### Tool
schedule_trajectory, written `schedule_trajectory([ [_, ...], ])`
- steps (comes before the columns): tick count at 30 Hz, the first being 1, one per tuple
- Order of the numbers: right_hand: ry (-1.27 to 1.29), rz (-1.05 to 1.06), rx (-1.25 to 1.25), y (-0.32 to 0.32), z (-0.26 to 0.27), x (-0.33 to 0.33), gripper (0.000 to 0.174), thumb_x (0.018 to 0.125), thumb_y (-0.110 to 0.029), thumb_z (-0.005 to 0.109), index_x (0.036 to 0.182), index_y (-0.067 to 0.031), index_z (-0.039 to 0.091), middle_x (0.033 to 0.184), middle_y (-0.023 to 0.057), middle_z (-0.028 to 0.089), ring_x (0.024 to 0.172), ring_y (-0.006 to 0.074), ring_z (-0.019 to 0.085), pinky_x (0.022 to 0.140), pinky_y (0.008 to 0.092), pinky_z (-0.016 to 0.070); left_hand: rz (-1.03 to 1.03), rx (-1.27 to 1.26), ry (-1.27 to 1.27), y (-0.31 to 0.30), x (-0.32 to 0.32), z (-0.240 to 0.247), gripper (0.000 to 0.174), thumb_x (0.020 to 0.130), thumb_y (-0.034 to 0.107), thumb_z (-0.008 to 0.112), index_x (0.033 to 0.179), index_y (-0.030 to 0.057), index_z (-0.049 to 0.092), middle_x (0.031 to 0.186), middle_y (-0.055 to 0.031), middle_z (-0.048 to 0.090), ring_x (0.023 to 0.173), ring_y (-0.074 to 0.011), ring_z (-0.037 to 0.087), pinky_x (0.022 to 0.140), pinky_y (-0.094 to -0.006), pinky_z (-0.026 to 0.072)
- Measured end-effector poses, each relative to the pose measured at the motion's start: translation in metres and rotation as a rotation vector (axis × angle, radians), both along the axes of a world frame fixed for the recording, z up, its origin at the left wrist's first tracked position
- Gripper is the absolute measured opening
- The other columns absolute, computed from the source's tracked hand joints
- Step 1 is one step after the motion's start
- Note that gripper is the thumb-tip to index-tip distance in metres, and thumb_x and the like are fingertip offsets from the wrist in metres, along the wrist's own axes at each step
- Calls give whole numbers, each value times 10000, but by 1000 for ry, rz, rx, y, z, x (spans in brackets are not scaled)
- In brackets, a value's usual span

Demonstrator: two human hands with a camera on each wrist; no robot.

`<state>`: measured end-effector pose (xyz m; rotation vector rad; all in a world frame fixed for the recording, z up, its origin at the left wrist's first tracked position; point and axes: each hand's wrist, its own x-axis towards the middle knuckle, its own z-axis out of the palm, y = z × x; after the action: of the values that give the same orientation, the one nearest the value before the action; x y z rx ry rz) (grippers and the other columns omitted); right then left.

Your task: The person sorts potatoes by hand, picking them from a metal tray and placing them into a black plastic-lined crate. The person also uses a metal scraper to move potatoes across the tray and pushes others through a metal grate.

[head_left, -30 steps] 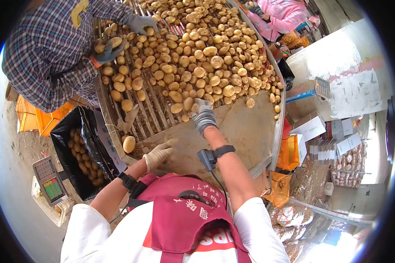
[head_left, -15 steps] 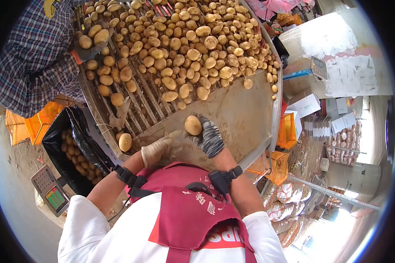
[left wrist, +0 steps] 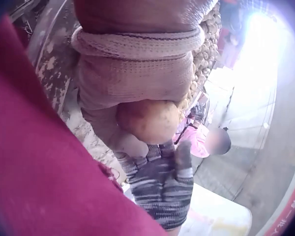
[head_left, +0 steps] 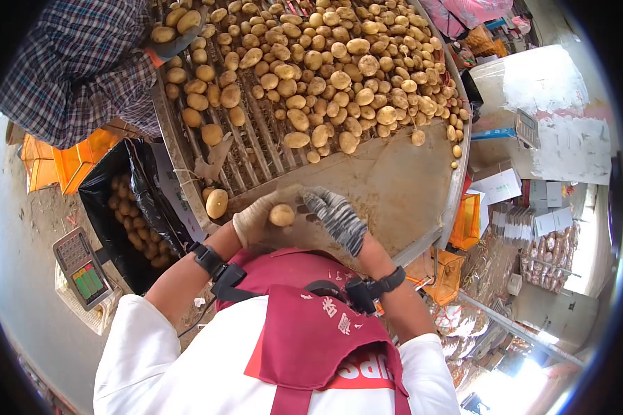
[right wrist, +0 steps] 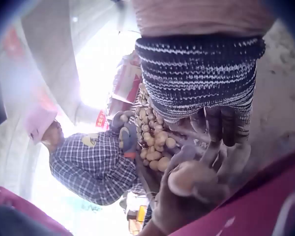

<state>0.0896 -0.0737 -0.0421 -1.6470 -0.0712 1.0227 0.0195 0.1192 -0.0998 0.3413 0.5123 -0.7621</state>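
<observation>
A cream glove covers my left hand (head_left: 251,220), which holds a single potato (head_left: 282,215) low over the near end of the sorting table. The left wrist view shows the potato (left wrist: 150,122) cradled against the palm, the fingers bent round it. My right hand (head_left: 338,216), in a grey-and-black striped glove, is just to the right. Its fingers reach toward the left fingertips, fairly straight, with no potato in them. Farther up the table lies a broad pile of loose potatoes (head_left: 339,79), and one potato (head_left: 217,203) sits alone near the left corner.
Slatted bars (head_left: 253,149) meet a flat metal sheet (head_left: 387,180) at the table's near end. On the left stand a black-lined box of potatoes (head_left: 104,200) and a scale (head_left: 83,270). A person in a checked shirt (head_left: 83,62) handles potatoes; orange crates (head_left: 446,277) are right.
My right hand has come back from the pile with a potato, which now sits in the left hand. The right hand's fingers have straightened. The checked-shirt person still holds potatoes.
</observation>
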Motion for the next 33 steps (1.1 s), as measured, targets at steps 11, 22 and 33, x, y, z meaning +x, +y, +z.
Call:
schedule_trajectory([
  [11, -961, 431, -793, 29, 9, 178, 631, 930, -272, 673, 1497, -134, 433, 1590, 196, 321, 1438, 372, 361, 1212, 402, 304, 225, -264, -111, -17, -55, -2, 671, 934, 139, 556, 1556, 225, 319, 1457, -192, 441, 962, -424, 665, 818, -507, 585],
  [22, -1056, 343, -936, 49, -25, 219, 568, 861, -355, 749, 1384, -246, 557, 1516, 202, 352, 1389, 428, 374, 1150, 477, 383, 364, -284, -147, -27, -51, -9, 817, 863, 38, 542, 1599, 195, 225, 1607, -51, 258, 1473, -393, 293, 764, -539, 606],
  [33, -1363, 466, -638, -12, -42, 82, 632, 824, -346, 762, 1417, -266, 558, 1540, 195, 322, 1436, 456, 292, 1178, 556, 295, 209, -316, -71, -19, -46, 2, 806, 908, 96, 563, 1600, 254, 180, 1512, -187, 395, 906, -415, 691, 810, -508, 583],
])
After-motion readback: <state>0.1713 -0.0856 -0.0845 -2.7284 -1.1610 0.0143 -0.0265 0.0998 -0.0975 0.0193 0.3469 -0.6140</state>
